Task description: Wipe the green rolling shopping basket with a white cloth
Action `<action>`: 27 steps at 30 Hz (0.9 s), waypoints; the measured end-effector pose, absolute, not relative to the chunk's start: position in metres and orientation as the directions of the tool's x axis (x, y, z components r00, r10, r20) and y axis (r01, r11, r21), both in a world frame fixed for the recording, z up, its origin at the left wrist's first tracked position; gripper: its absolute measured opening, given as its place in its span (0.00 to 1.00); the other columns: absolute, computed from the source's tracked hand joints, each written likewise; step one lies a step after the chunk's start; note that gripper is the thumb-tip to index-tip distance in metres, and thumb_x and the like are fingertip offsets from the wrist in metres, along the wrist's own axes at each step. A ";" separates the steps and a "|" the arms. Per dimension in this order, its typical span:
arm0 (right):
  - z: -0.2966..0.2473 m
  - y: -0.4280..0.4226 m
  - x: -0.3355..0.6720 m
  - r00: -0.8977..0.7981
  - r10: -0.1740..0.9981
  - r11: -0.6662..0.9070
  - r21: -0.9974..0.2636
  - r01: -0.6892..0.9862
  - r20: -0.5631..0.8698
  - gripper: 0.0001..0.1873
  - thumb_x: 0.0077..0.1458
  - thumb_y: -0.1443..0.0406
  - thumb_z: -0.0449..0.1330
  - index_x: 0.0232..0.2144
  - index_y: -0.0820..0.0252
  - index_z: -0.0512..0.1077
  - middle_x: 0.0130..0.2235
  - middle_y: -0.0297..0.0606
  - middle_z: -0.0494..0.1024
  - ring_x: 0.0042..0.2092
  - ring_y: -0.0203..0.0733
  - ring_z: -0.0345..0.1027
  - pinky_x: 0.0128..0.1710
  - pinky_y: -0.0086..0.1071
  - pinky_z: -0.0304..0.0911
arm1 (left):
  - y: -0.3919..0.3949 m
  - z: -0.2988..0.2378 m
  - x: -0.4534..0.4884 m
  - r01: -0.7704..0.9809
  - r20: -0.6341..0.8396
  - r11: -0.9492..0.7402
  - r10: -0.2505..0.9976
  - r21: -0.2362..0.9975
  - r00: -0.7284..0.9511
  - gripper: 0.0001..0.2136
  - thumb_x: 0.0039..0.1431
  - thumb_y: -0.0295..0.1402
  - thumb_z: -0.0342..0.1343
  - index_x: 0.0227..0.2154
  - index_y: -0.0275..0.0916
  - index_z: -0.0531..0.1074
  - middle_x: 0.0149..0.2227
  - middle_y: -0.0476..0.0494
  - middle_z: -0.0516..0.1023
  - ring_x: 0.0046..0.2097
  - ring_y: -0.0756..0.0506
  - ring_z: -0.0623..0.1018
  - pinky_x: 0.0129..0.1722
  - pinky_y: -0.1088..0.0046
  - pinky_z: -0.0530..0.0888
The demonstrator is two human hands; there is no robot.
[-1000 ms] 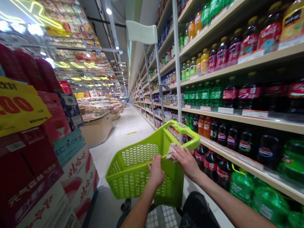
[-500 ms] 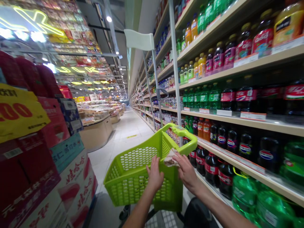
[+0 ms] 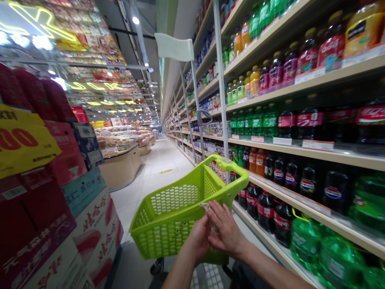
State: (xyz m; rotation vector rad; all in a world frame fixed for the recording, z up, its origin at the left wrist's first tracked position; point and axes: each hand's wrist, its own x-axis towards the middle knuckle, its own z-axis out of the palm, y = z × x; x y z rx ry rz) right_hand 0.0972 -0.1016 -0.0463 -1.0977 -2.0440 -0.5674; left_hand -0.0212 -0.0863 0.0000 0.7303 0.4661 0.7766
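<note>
- While the two hands are pressed together low in the middle of the frame, the right hand (image 3: 224, 230) has a crumpled tissue (image 3: 205, 205) pinched under its fingers; just a corner pokes out past the fingertips.
- Left hand (image 3: 197, 239) is tucked under the other one, fingers mostly covered, so I can't tell how it's gripping.
- Lime-green cart (image 3: 171, 224) sits right there, lower middle, basket walls full of holes; the hands block part of its near side.
- Readable stuff, right side: Pepsi logos on the dark bottles (image 3: 307, 184), Fanta-looking orange bottles (image 3: 260, 162) beside them, and what looks like "Qoo" on a red label (image 3: 331, 49) up top.
- Left side: 元气森林 on a dark red carton (image 3: 36, 237), 娃哈哈 on a white one (image 3: 104, 224).
- Yellow price sign (image 3: 27, 154) shows big red zeros, cut off by the left edge.
- Neon sign (image 3: 113, 85), upper left, reads "ULK".
- Big green bottles (image 3: 337, 257), lower right: lettering's too blurry for me.
</note>
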 end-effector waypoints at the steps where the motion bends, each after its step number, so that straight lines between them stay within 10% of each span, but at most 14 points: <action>1: -0.043 -0.102 0.100 -0.401 0.534 0.560 0.044 0.827 0.744 0.41 0.45 0.59 0.56 0.60 0.62 0.46 0.61 0.50 0.51 0.62 0.55 0.39 0.55 0.56 0.43 | -0.085 0.002 -0.022 -0.458 -0.121 0.508 0.755 0.729 0.645 0.11 0.54 0.33 0.51 0.38 0.35 0.72 0.34 0.44 0.78 0.39 0.46 0.76 0.42 0.70 0.69; 14: -0.007 -0.107 0.111 -0.424 0.587 0.736 -0.236 0.635 0.690 0.27 0.48 0.74 0.51 0.53 0.59 0.61 0.58 0.44 0.58 0.59 0.42 0.49 0.56 0.38 0.54 | -0.080 0.012 -0.036 -0.264 -0.152 0.480 0.667 0.837 0.730 0.18 0.56 0.48 0.46 0.41 0.40 0.69 0.31 0.46 0.77 0.29 0.50 0.76 0.33 0.73 0.69; 19: 0.025 -0.092 0.149 -0.212 0.366 0.645 -0.083 0.760 0.906 0.27 0.54 0.74 0.48 0.55 0.51 0.58 0.57 0.37 0.62 0.59 0.39 0.51 0.56 0.40 0.55 | -0.060 0.008 -0.044 0.088 0.017 -0.059 0.909 0.994 0.417 0.19 0.54 0.45 0.44 0.39 0.36 0.69 0.44 0.37 0.74 0.47 0.41 0.73 0.46 0.63 0.66; 22: 0.011 -0.079 0.177 -0.085 0.223 0.448 -0.025 0.894 0.971 0.24 0.55 0.72 0.49 0.54 0.54 0.61 0.57 0.41 0.61 0.61 0.45 0.45 0.58 0.49 0.49 | -0.047 -0.001 -0.051 0.580 0.309 -0.403 0.915 0.708 0.259 0.22 0.50 0.33 0.46 0.50 0.34 0.62 0.56 0.36 0.62 0.59 0.42 0.59 0.58 0.60 0.53; 27: -0.085 -0.087 0.170 -0.352 0.359 0.505 0.137 0.852 0.864 0.22 0.58 0.73 0.45 0.52 0.53 0.62 0.51 0.38 0.69 0.59 0.38 0.51 0.53 0.40 0.59 | -0.043 -0.020 -0.058 0.872 0.256 -0.436 0.889 0.223 0.379 0.35 0.43 0.28 0.47 0.59 0.31 0.47 0.63 0.39 0.47 0.63 0.42 0.46 0.60 0.57 0.45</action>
